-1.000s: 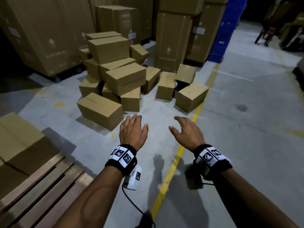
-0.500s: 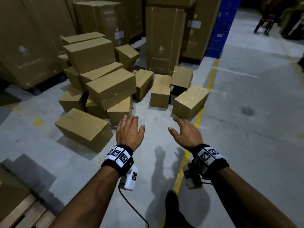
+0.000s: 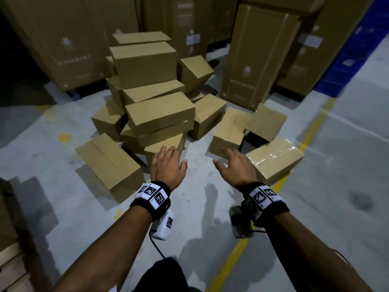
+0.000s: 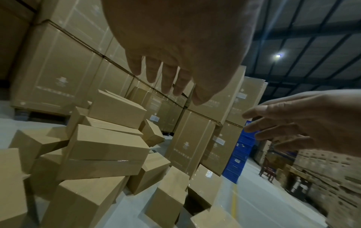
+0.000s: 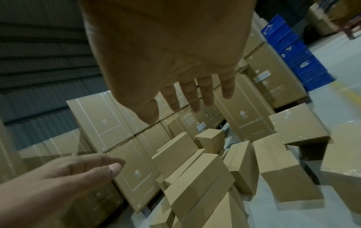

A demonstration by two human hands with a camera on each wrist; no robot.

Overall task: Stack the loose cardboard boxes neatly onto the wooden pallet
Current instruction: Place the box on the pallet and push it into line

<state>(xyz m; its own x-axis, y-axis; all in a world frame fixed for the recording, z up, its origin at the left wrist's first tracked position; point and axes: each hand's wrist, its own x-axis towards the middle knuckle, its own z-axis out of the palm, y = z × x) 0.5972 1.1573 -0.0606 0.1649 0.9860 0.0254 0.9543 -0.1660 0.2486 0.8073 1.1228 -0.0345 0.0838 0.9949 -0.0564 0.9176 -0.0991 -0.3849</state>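
Observation:
A jumbled heap of loose brown cardboard boxes (image 3: 160, 114) lies on the grey floor ahead of me. A long box (image 3: 109, 163) lies at the heap's near left, and a tape-shiny box (image 3: 275, 159) rests at the near right. My left hand (image 3: 168, 163) reaches forward, fingers straight, empty, just short of a small box (image 3: 166, 145) at the foot of the heap. My right hand (image 3: 233, 165) is spread and empty, in front of another small box (image 3: 228, 133). The wooden pallet (image 3: 10, 268) shows only at the lower left edge. Both wrist views show bare palms with nothing held.
Tall wrapped cartons (image 3: 259, 51) stand behind the heap. Blue crates (image 3: 353, 55) are stacked at the far right. A yellow floor line (image 3: 237, 251) runs under my right arm. A large carton (image 3: 8, 218) sits on the pallet at the left edge.
I have walked closer to the heap, and the pallet has slid almost out of view at the left. Both hands stay empty and outstretched, now nearer the front boxes.

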